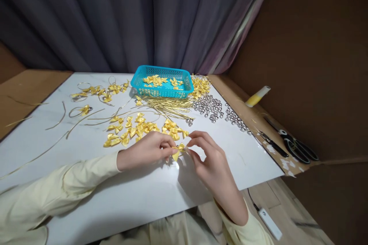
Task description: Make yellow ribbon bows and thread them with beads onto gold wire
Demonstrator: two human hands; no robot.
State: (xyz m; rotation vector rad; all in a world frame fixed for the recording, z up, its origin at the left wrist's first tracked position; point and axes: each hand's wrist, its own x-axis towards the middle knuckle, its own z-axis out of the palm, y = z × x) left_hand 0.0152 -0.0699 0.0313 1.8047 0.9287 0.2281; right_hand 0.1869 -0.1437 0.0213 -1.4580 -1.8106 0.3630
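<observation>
My left hand (149,151) and my right hand (208,159) meet over the white board (120,195), both pinched on one small yellow satin bow (178,151). A thin gold cord seems to run through the bow between my fingertips. Just beyond my hands lies a loose pile of yellow bows (138,128). A bundle of gold cords (168,106) and a heap of small silver bells (209,107) lie farther back.
A turquoise basket (162,91) with yellow bows stands at the back of the board. Finished bows on gold loops (94,93) lie at the back left, stray cords at the left. Scissors (297,146) and a yellow-white roll (258,96) rest on cardboard at right.
</observation>
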